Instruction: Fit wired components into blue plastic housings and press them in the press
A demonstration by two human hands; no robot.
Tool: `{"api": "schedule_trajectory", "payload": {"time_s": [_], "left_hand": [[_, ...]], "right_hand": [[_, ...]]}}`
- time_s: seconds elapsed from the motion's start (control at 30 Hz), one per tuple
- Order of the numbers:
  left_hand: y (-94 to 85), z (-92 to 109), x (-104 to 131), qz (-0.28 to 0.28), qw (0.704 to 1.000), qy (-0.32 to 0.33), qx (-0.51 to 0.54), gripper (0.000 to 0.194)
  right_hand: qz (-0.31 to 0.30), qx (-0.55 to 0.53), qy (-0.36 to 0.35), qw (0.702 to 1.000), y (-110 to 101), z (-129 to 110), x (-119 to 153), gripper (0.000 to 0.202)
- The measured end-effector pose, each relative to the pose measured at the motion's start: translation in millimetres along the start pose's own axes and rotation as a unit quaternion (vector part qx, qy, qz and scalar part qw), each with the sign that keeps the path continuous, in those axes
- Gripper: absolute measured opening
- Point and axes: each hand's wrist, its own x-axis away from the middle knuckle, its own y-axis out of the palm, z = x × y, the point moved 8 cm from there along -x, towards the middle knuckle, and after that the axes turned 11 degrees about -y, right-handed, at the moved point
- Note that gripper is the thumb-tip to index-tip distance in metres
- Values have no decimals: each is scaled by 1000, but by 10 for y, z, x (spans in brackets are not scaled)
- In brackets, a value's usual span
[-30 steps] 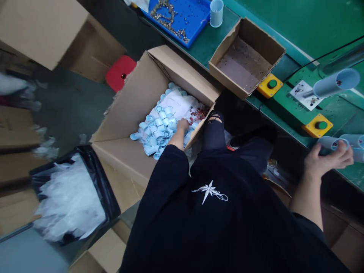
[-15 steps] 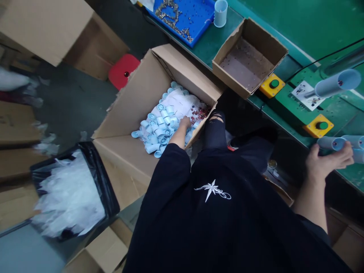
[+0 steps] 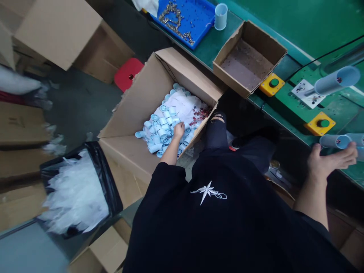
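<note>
Over the pile of light-blue plastic cylinders [image 3: 162, 132] in a large cardboard box [image 3: 127, 110], my left hand [image 3: 178, 131] is closed with its fingers curled in. Whatever it may hold is hidden. Small dark-red parts [image 3: 200, 115] lie on white sheeting [image 3: 183, 102] to the right of that hand. At the bench's right edge, my right hand [image 3: 331, 161] is spread, thumb apart from stretched fingers. Several light-blue cylinders [image 3: 332, 141] stand or lie right beside its fingers, with reddish bits visible in them; whether the hand touches them I cannot tell.
On the green bench are a blue tray [image 3: 196, 22] of small metal parts, a shallow cardboard box [image 3: 244, 60] and two yellow button boxes [image 3: 272, 84]. A cylinder [image 3: 337, 81] sits on a machine's rod. A black-lined bin [image 3: 109, 189] of plastic bags stands left; a red stool [image 3: 127, 74] is behind.
My left hand has drawn back from beside the red parts, toward my body and slightly left over the cylinders. My right hand stays nearly in place. The view has shifted a little.
</note>
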Motion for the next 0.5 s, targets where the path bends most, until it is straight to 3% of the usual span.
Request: {"api": "schedule_trajectory", "payload": {"time_s": [0.5], "left_hand": [[346,193,-362,-30,991,-67,-107,45]], "right_hand": [[-27,3,30,999,-39,-57,-3,115]]}}
